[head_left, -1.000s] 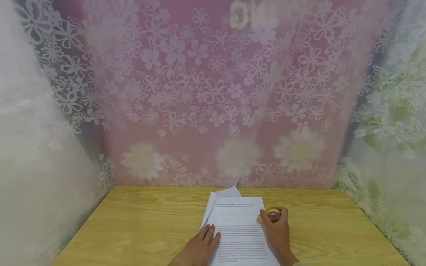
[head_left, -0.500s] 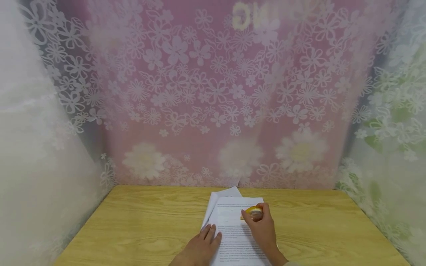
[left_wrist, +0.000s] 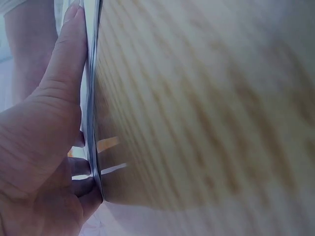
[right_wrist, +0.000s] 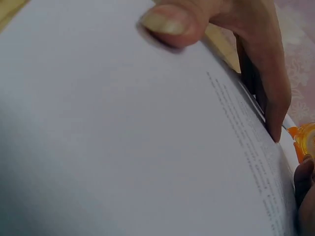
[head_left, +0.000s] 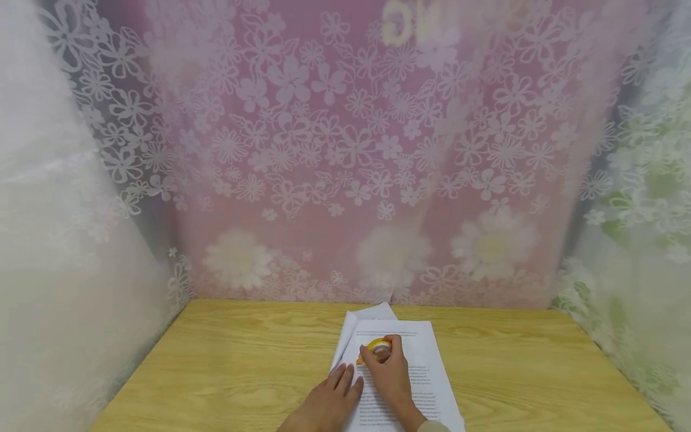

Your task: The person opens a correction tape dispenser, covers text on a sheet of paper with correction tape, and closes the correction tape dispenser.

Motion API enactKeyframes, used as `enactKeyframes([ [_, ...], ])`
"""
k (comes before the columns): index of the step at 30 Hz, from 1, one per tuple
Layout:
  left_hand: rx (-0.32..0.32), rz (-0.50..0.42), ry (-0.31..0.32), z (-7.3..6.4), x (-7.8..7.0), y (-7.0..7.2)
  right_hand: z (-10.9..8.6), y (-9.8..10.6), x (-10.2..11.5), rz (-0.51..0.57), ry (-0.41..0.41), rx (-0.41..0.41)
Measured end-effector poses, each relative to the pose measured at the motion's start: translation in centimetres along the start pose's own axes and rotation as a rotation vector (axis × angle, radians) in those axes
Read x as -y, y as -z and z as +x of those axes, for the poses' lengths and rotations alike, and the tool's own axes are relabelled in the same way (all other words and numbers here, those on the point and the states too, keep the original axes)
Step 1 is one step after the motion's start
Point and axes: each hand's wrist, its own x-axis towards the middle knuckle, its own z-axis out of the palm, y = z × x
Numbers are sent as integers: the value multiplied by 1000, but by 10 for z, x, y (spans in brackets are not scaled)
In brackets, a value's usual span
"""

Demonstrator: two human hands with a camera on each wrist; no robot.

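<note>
A printed sheet [head_left: 425,351] lies on a wooden table, on top of other papers. My left hand [head_left: 330,399] rests on its left part with fairly straight fingers; the left wrist view shows the thumb [left_wrist: 66,59] along the edge of the thin paper stack [left_wrist: 90,98]. My right hand [head_left: 393,377] pinches a small yellow-orange correction tape [head_left: 379,348] with a round see-through reel. Its tip is low over the upper part of the sheet, close to the left fingertips. At the right edge of the right wrist view, the correction tape [right_wrist: 306,140] shows only partly.
Behind the sheet, a folded white paper [head_left: 372,311] sticks out at the upper left. The wood-grain table [head_left: 232,360] spreads to both sides. Flowered pink and whitish curtains [head_left: 324,150] hang at the back and sides.
My right hand has carried the correction tape leftward across the sheet, from its right edge to near the left hand. The left hand stays put on the paper.
</note>
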Motion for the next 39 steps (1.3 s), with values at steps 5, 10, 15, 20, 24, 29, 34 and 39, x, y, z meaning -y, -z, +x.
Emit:
enactKeyframes([
  [5, 32, -21, 12, 2, 0, 3, 4, -1, -6, -27, 9, -29],
  [10, 47, -20, 28, 3, 1, 4, 6, -2, -6, -48, 20, -12],
  [15, 40, -35, 27, 1, 1, 4, 4, -3, -5, -81, 27, 17],
  [20, 40, -47, 25, 1, 1, 1, 2, -4, -7, -98, 37, 27],
  [24, 26, -39, 17, 1, 1, -3, 2, -5, -7, -92, 54, 33],
  [29, 0, -23, 11, 1, 1, -8, 3, -5, -8, -103, 68, 45],
  [34, 18, -30, 18, 1, 1, -7, 2, -6, -7, -128, 92, 34],
  [39, 28, -37, 20, 1, 1, -5, 1, -6, -8, -124, 98, -4],
])
